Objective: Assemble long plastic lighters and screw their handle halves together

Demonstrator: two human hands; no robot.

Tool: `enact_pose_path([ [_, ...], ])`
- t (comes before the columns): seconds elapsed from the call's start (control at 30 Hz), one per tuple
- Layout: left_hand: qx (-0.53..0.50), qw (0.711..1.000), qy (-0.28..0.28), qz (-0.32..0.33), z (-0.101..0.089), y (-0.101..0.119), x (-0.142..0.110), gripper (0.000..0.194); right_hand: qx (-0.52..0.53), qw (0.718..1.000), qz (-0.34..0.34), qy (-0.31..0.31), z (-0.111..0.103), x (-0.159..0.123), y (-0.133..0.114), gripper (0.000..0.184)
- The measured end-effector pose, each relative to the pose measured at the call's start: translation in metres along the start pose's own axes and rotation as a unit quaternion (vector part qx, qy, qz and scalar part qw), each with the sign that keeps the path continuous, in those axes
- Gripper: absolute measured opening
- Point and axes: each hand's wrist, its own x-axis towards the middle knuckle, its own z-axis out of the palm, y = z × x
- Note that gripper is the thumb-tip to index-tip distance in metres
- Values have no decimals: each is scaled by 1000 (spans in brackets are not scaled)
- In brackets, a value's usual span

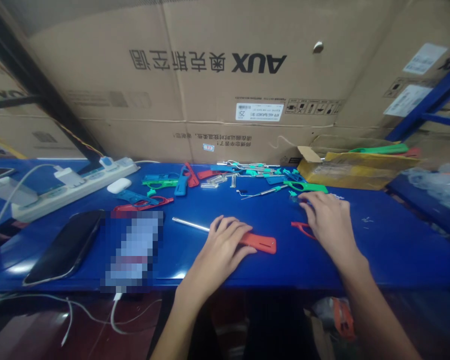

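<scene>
My left hand [225,242] is wrapped over a red long-nosed lighter [261,243] lying across the table. Its slotted handle end shows on the right, and its metal tube [189,223] sticks out to the left; the middle is covered by my fingers. My right hand [332,220] is farther right, thumb and forefinger drawn together at a small teal, partly clear piece [293,197], too blurred to name. Beside that hand lies a red handle half [303,230], partly hidden. Just beyond is a green handle half [307,187] near a thin metal rod [262,193].
Clear tubes [219,181] and a blue handle piece [181,181] lie at the back. On the left are a power strip [75,190], white earbud case [119,185], dark phone [65,247] and blurred-out phone [135,250]. An open yellow carton [345,172] stands back right, before a large cardboard box [210,100].
</scene>
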Motion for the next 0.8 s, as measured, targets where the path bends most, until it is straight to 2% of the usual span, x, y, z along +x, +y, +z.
enact_pose_path([
  [0.07, -5, 1000, -1, 1, -1, 1, 0, 32, 88, 989, 27, 115, -7, -9, -20, 21],
  [0.13, -12, 1000, -6, 0, -1, 2, 0, 29, 231, 950, 60, 203, -11, -22, -43, 26],
  [0.2, -16, 1000, -12, -2, -2, 2, 0, 26, 396, 891, 91, 204, -10, -36, -66, 44],
  [0.27, -16, 1000, -15, -4, -2, 2, 0, 24, 468, 855, 102, 197, -6, -47, -82, 58],
  [0.43, -11, 1000, -10, 1, -3, 2, 0, 23, 495, 850, 118, 137, 1, -59, -91, 60],
  [0.8, -13, 1000, -15, -4, -4, 4, 1, 23, 517, 838, 144, 96, -1, -56, -89, 59],
])
